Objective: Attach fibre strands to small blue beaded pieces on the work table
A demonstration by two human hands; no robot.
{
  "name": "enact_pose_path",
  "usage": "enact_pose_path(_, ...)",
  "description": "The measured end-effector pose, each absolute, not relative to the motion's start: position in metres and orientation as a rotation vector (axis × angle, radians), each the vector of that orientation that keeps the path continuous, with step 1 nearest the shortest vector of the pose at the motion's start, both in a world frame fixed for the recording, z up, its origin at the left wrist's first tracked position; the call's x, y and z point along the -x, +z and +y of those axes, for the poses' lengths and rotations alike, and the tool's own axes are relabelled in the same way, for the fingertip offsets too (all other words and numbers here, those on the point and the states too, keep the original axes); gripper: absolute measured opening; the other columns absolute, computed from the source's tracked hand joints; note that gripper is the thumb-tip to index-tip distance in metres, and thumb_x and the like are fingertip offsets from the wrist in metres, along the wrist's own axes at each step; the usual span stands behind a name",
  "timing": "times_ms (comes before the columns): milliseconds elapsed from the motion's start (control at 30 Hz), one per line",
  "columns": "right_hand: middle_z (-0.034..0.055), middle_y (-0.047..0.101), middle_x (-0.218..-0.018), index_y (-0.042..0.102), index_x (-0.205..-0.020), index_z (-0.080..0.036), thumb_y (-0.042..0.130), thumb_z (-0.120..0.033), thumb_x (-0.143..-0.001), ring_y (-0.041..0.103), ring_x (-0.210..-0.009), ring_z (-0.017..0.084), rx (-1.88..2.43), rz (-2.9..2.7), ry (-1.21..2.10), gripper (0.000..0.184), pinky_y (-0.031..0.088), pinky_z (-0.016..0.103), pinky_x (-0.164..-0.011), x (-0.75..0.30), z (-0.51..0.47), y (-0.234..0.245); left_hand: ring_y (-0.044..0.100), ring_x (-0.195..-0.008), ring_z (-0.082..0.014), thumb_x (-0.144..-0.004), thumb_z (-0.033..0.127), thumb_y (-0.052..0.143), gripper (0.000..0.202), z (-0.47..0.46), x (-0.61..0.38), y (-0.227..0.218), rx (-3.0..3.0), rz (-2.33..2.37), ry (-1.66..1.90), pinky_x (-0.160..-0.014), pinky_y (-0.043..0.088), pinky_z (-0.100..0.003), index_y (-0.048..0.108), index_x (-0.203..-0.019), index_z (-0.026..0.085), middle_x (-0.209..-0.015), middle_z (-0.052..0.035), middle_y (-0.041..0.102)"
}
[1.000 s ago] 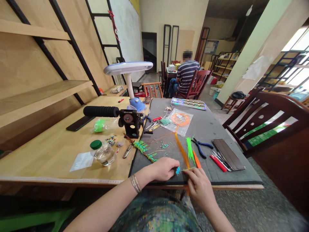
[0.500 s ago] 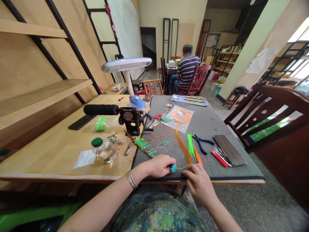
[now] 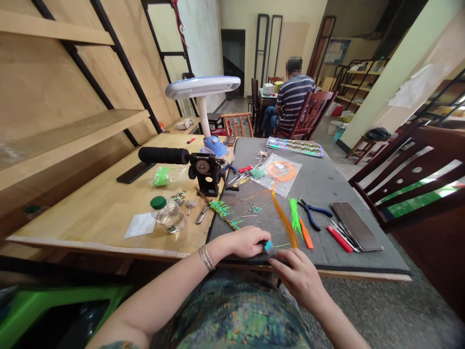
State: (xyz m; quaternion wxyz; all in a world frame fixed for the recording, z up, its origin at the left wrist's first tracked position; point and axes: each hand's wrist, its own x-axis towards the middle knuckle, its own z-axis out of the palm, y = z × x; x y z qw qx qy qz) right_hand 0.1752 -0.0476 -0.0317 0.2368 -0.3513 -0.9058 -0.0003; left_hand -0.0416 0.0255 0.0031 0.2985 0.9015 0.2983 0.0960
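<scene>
Tuft [image 3: 268, 246]: blue, pinched by left hand [image 3: 247, 242] on mat [image 3: 327, 184].
Right hand [image 3: 301, 278]: at green strand [image 3: 281, 246]; grip unclear.
Care: keep strand taut, pinch near tuft.

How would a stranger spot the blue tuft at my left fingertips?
Find the grey mat and go to its near edge. There the left hand pinches the blue tuft, with a thin green strand trailing from it. Unlike the long orange bundle beside it, it is tiny and turquoise.
</scene>
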Motion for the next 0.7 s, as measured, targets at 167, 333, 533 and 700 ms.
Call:
enact_pose_path(167,0.0060,0.064,-0.108,0.064,-0.107,-0.029,0.049,-0.019,-0.090,0.055,-0.093,0.018,0.857,-2.572,0.083,0.025,0.045,0.032,-0.078,-0.166,-0.037,-0.030,0.053,-0.068,-0.0157,-0.078,0.014,0.050,0.009,0.028,0.042,0.002,-2.412,0.778,0.237,-0.061,0.037,-0.023,0.057,-0.077,0.020,-0.075,-0.0013,0.063)
enact_pose_path(333,0.0043,0.065,-0.102,0.067,-0.098,-0.029,0.054,-0.019,-0.088,0.057,-0.090,0.017,0.804,-2.506,0.114,0.019,0.046,0.029,-0.075,-0.162,-0.034,-0.032,0.051,-0.067,-0.0151,-0.078,0.015,0.051,0.008,0.029,0.041,0.002,-2.376,0.797,0.224,-0.061,0.035,-0.024,0.057,-0.076,0.020,-0.074,-0.0005,0.062)
enact_pose_path(533,0.0056,0.066,-0.098,0.067,-0.092,-0.025,0.055,-0.021,-0.088,0.058,-0.089,0.017,0.868,-2.298,0.285,0.014,0.048,0.028,-0.075,-0.159,-0.036,-0.031,0.051,-0.066,-0.0133,-0.077,0.015,0.054,0.006,0.030,0.042,0.002,-2.096,0.780,0.361,-0.062,0.037,-0.023,0.059,-0.075,0.018,-0.071,0.0006,0.062)
enact_pose_path(700,0.0034,0.064,-0.077,0.062,-0.078,-0.019,0.046,-0.032,-0.091,0.058,-0.074,0.016,1.056,-1.939,0.762,0.025,0.047,0.026,-0.069,-0.150,-0.028,-0.020,0.046,-0.058,-0.0090,-0.078,0.036,0.062,0.022,0.026,0.040,0.005,-1.315,0.840,0.734,-0.049,0.030,-0.019,0.058,-0.077,0.015,-0.076,-0.0028,0.065)
